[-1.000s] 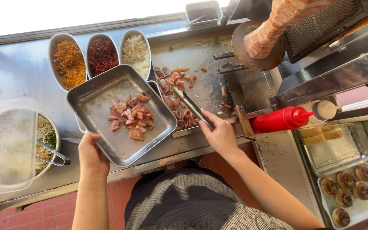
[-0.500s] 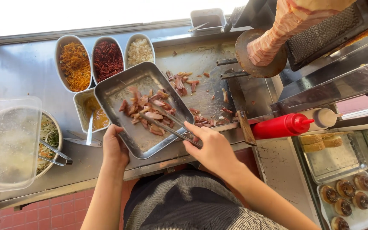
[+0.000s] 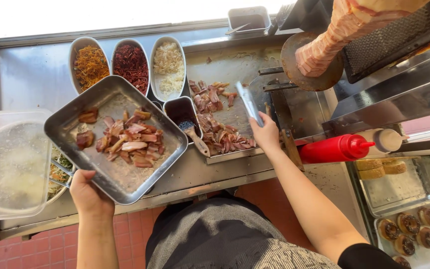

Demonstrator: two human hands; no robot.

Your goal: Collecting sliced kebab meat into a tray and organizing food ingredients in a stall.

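My left hand (image 3: 89,195) grips the near edge of a square steel tray (image 3: 70,118) and holds it tilted above the counter. Sliced cooked meat (image 3: 128,141) lies in the tray's middle. My right hand (image 3: 266,133) holds metal tongs (image 3: 249,103) over the griddle pan (image 3: 245,62), where more meat slices (image 3: 219,133) are heaped along the near edge. The tongs carry no meat. A cone of raw meat on a vertical spit (image 3: 339,35) stands at the upper right over its round drip plate.
Three white oval dishes hold orange shreds (image 3: 89,65), red shreds (image 3: 131,62) and pale shreds (image 3: 168,67). A dark sauce tub with a brush (image 3: 187,119) sits beside the griddle. A clear plastic lid (image 3: 8,164) lies left. A red squeeze bottle (image 3: 334,148) and trays of round pastries (image 3: 409,229) are right.
My left hand has swung the tray left, away from the griddle. My right hand has lifted the tongs out of the tray and moved right, over the griddle's meat.
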